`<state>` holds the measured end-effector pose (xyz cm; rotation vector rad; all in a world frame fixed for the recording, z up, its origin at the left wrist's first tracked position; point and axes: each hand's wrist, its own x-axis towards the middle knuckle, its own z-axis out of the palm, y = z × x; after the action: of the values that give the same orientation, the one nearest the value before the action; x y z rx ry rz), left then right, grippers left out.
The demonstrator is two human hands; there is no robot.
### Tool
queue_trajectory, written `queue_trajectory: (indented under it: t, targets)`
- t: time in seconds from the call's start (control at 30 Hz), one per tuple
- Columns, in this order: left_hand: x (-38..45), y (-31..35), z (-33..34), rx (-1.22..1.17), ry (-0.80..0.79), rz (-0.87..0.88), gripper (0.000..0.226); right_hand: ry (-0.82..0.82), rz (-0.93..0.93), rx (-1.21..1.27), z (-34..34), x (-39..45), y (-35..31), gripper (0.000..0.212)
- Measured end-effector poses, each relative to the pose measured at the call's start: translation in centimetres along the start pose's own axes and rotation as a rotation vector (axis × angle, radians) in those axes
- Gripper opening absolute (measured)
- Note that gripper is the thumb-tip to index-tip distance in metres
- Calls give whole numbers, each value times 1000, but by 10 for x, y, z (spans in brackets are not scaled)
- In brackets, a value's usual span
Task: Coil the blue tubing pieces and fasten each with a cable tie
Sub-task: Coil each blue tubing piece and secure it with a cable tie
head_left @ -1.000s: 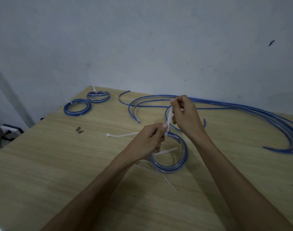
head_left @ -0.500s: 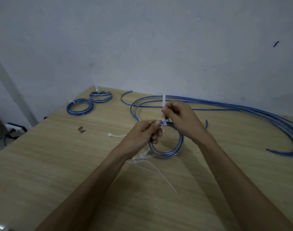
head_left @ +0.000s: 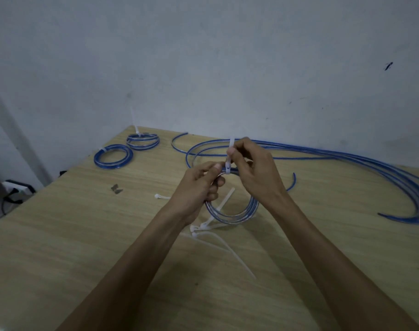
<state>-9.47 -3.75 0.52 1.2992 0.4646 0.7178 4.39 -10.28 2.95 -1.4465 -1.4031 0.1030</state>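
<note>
Left hand (head_left: 196, 189) grips the top of a blue tubing coil (head_left: 237, 215), fingers curled round the strands. The coil is held tilted up over the table (head_left: 60, 247) middle, lower arc near the surface. Right hand (head_left: 254, 173) pinches the cable tie (head_left: 230, 154) tail between thumb and forefinger; tail long axis near vertical, pointing up, head at coil top. Loose ties (head_left: 218, 237) lie under the coil toward the near edge. Two tied coils (head_left: 113, 156) at far left corner. Uncoiled tubing (head_left: 347, 156) runs along the far edge to the right.
</note>
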Motion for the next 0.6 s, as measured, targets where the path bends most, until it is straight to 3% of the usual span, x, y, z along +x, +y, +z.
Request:
queue_trajectory:
  t: [0.17, 0.33, 0.6]
  targets:
    - [-7, -5, 10, 468, 88, 359, 24, 70, 103, 47, 2, 4, 4, 21]
    - [-1, -13, 7, 882, 136, 499, 26, 105, 142, 51, -2, 3, 4, 22]
    - [2, -13, -2, 934, 200, 472, 27, 74, 66, 37, 7, -1, 8, 15]
